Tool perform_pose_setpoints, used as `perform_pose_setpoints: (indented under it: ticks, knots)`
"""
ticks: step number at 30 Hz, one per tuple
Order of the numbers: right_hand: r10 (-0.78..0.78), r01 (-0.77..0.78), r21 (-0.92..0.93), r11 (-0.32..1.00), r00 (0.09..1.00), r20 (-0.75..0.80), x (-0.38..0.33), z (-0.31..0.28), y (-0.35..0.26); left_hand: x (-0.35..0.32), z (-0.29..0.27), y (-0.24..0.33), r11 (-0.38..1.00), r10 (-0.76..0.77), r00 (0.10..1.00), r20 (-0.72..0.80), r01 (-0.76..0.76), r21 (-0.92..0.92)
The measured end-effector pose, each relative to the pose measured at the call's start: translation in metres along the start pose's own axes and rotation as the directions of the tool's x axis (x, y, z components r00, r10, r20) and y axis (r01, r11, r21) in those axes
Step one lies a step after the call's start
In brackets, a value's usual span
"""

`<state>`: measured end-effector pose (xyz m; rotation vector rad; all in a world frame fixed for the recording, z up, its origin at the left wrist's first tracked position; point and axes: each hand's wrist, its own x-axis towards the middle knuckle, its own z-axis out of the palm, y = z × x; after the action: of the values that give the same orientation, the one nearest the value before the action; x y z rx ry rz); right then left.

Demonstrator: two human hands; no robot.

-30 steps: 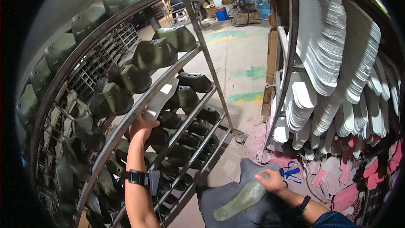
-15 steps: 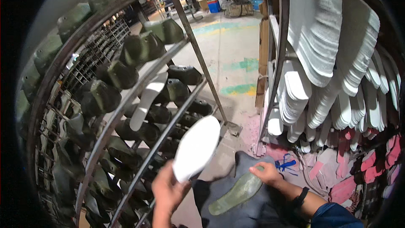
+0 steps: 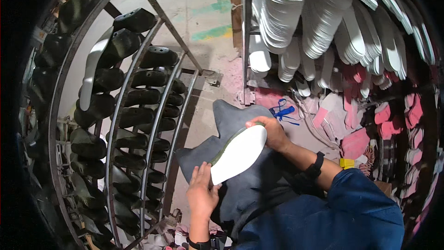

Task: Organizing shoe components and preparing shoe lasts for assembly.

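A white insole (image 3: 240, 155) lies over a green sole-shaped piece (image 3: 225, 149) above my lap, so only a strip of the green shows along the upper left edge. My right hand (image 3: 272, 135) grips the two at the wide toe end, thumb on the rim. At the narrower lower end, my left hand (image 3: 202, 193) has its fingers along the edge of the white insole and the green piece. Its thumb is near the insole's lower tip. Below them spreads a dark grey apron (image 3: 245, 194).
Left stands a metal rack (image 3: 122, 111) with rows of dark shoe lasts; a white insole strip (image 3: 95, 67) leans on them. Stacks of white insoles (image 3: 280, 14) fill a rack at upper right, with pink pieces (image 3: 356, 143) below. A blue tie (image 3: 284, 111) lies beyond my right hand.
My left hand has brought the white insole rightward and down onto the green piece, which my right hand holds and has raised slightly. My view has tilted further down.
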<state>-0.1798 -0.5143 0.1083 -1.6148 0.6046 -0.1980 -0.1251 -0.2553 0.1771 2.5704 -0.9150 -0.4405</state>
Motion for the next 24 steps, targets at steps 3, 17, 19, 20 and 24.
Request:
perform_pose_setpoints:
  ticks: [3, 17, 19, 20, 24]
  knots:
    - [0.100, -0.104, 0.170, 0.980, 0.994, 0.035, -0.009, -0.009, 0.000, 0.001, 0.002, -0.002, 1.000, -0.002, 0.999, 0.033, 0.002, 0.004]
    - [-0.017, -0.106, 0.270, 0.957, 0.910, 0.415, -0.012, -0.037, 0.020, -0.016, 0.022, 0.014, 0.990, 0.004, 1.000, -0.028, 0.000, 0.143]
    - [-0.069, -0.091, 0.353, 0.931, 0.907, 0.415, -0.012, -0.036, 0.023, -0.014, 0.020, 0.015, 0.986, 0.045, 0.999, -0.024, -0.040, 0.159]
    - [-0.125, -0.072, 0.432, 0.899, 0.902, 0.412, -0.011, -0.036, 0.025, -0.013, 0.020, 0.015, 0.986, 0.046, 0.999, -0.017, -0.043, 0.160]
    - [-0.053, -0.193, 0.472, 0.860, 0.887, 0.459, -0.011, -0.037, 0.020, -0.009, 0.020, 0.016, 0.995, -0.029, 1.000, -0.005, 0.029, 0.100]
